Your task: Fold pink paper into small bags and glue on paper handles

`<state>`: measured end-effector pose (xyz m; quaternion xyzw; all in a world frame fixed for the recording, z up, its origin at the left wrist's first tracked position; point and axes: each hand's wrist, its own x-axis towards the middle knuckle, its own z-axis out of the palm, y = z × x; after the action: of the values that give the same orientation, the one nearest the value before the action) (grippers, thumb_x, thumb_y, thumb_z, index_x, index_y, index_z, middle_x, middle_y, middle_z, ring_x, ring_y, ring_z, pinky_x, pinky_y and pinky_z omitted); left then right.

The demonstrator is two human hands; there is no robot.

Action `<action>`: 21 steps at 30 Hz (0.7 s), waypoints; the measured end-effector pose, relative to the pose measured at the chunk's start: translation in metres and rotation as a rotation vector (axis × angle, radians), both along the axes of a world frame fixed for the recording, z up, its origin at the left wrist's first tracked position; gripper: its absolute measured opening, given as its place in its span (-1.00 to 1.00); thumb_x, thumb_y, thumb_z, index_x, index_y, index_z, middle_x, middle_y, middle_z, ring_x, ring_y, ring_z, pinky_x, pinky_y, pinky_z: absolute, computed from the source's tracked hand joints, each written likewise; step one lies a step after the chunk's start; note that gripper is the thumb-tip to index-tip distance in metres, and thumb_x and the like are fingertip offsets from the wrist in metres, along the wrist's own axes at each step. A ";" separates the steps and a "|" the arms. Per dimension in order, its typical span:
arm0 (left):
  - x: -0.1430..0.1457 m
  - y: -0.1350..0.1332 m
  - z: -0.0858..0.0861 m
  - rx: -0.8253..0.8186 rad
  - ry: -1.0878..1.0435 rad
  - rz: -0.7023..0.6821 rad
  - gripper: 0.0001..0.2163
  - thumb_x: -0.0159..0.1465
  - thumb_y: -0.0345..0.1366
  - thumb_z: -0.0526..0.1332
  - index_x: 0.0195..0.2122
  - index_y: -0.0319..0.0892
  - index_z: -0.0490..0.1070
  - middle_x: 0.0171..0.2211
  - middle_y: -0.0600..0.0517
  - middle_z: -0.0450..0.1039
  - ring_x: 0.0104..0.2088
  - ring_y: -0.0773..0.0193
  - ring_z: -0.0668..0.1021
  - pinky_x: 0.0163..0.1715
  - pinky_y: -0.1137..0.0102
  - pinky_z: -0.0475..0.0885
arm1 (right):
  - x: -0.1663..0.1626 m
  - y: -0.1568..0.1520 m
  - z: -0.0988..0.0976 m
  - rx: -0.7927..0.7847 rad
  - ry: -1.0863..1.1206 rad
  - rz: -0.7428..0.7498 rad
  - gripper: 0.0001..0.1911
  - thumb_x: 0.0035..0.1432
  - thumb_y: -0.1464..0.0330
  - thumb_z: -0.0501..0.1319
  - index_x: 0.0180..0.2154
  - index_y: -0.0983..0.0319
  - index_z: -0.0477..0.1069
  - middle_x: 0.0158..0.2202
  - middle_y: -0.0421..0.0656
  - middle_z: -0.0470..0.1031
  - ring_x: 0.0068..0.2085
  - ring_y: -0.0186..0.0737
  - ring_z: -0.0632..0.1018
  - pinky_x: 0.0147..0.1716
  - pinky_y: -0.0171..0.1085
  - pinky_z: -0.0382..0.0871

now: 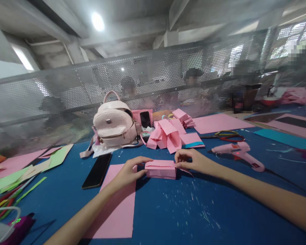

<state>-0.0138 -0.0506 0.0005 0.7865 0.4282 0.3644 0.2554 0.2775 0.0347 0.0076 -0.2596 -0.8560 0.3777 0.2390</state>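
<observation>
A small folded pink paper box (160,169) lies on the blue table (193,211) in front of me. My left hand (129,170) grips its left end with the fingers curled round it. At the right end, my right hand (191,160) pinches the paper's edge between thumb and fingers. A flat pink paper sheet (117,207) lies under my left forearm.
A black phone (97,170) lies left of the sheet. Behind stand a pink backpack (113,124), a pile of folded pink paper pieces (168,134), scissors (228,135) and a pink glue gun (238,153). Paper scraps (22,170) lie left. People sit beyond a mesh screen (66,98).
</observation>
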 end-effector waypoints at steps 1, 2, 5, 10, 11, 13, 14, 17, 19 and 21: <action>0.000 0.000 0.000 -0.002 -0.003 0.001 -0.69 0.27 -0.40 0.23 0.04 -0.05 0.49 0.04 -0.05 0.51 0.03 0.14 0.53 0.00 0.28 0.42 | 0.001 0.002 -0.001 -0.013 -0.002 0.002 -0.71 0.15 0.14 0.27 -0.39 0.24 0.39 -0.47 -0.26 0.36 -0.44 -0.31 0.37 -0.43 -0.33 0.21; 0.000 0.000 0.000 -0.004 -0.007 0.001 -0.69 0.27 -0.39 0.23 0.03 -0.06 0.50 0.04 -0.05 0.51 0.03 0.14 0.53 -0.01 0.28 0.42 | 0.001 0.003 -0.002 -0.027 -0.003 0.004 -0.71 0.14 0.14 0.28 -0.40 0.24 0.39 -0.48 -0.26 0.36 -0.45 -0.32 0.36 -0.44 -0.34 0.20; 0.001 0.000 0.000 -0.010 -0.016 -0.001 -0.71 0.26 -0.39 0.24 0.01 -0.07 0.51 0.03 -0.06 0.52 0.03 0.13 0.52 0.00 0.26 0.42 | 0.001 0.006 -0.006 -0.070 0.002 0.010 -0.70 0.08 0.14 0.32 -0.40 0.24 0.40 -0.48 -0.26 0.36 -0.45 -0.32 0.35 -0.45 -0.34 0.20; 0.003 -0.001 0.001 -0.015 -0.026 0.007 -0.72 0.27 -0.37 0.24 0.00 -0.06 0.51 0.02 -0.06 0.52 0.02 0.11 0.52 -0.01 0.25 0.42 | 0.000 0.007 -0.008 -0.156 0.029 0.025 -0.70 0.05 0.16 0.35 -0.37 0.24 0.38 -0.45 -0.26 0.39 -0.44 -0.33 0.37 -0.43 -0.34 0.21; 0.003 -0.002 0.001 -0.015 -0.028 0.010 -0.73 0.27 -0.36 0.24 0.00 -0.06 0.51 0.02 -0.06 0.52 0.02 0.11 0.52 -0.01 0.24 0.42 | 0.000 0.008 -0.007 -0.181 0.029 0.039 -0.70 0.04 0.17 0.35 -0.37 0.24 0.37 -0.45 -0.26 0.41 -0.44 -0.33 0.39 -0.43 -0.34 0.23; 0.003 -0.002 0.001 -0.016 -0.032 0.013 -0.74 0.28 -0.34 0.23 0.00 -0.06 0.52 0.02 -0.06 0.52 0.01 0.10 0.52 -0.02 0.24 0.43 | 0.002 0.010 -0.006 -0.239 0.025 0.079 -0.71 0.03 0.19 0.37 -0.35 0.23 0.36 -0.44 -0.25 0.43 -0.43 -0.32 0.44 -0.41 -0.33 0.27; 0.003 -0.002 0.001 -0.016 -0.036 0.013 -0.74 0.28 -0.34 0.23 -0.01 -0.06 0.52 0.02 -0.06 0.52 0.01 0.10 0.52 -0.02 0.24 0.43 | 0.003 0.012 -0.005 -0.266 0.025 0.099 -0.70 0.02 0.20 0.38 -0.35 0.23 0.36 -0.43 -0.25 0.44 -0.42 -0.31 0.46 -0.41 -0.33 0.28; 0.003 -0.001 -0.001 -0.018 -0.046 0.006 -0.74 0.29 -0.33 0.23 0.01 -0.07 0.51 0.03 -0.07 0.52 0.01 0.11 0.53 -0.02 0.25 0.43 | 0.006 0.015 -0.003 -0.322 0.059 0.127 -0.68 -0.01 0.22 0.40 -0.33 0.23 0.34 -0.39 -0.24 0.45 -0.39 -0.33 0.48 -0.40 -0.35 0.30; 0.003 -0.001 -0.002 -0.022 -0.053 -0.001 -0.73 0.30 -0.33 0.22 0.02 -0.08 0.50 0.03 -0.08 0.51 0.00 0.13 0.53 -0.02 0.27 0.43 | 0.007 0.016 -0.002 -0.340 0.098 0.127 -0.66 -0.01 0.21 0.40 -0.32 0.23 0.32 -0.35 -0.24 0.44 -0.37 -0.34 0.48 -0.38 -0.36 0.31; 0.003 0.000 -0.003 -0.024 -0.058 -0.006 -0.74 0.30 -0.33 0.22 0.01 -0.08 0.51 0.02 -0.08 0.52 -0.01 0.14 0.54 -0.03 0.29 0.44 | 0.007 0.014 -0.001 -0.351 0.127 0.128 -0.66 0.00 0.20 0.40 -0.31 0.23 0.33 -0.34 -0.23 0.43 -0.34 -0.33 0.48 -0.37 -0.36 0.31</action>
<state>-0.0108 -0.0507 -0.0022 0.7737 0.4226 0.3811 0.2785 0.2842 0.0482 0.0070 -0.2180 -0.7750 0.5512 0.2193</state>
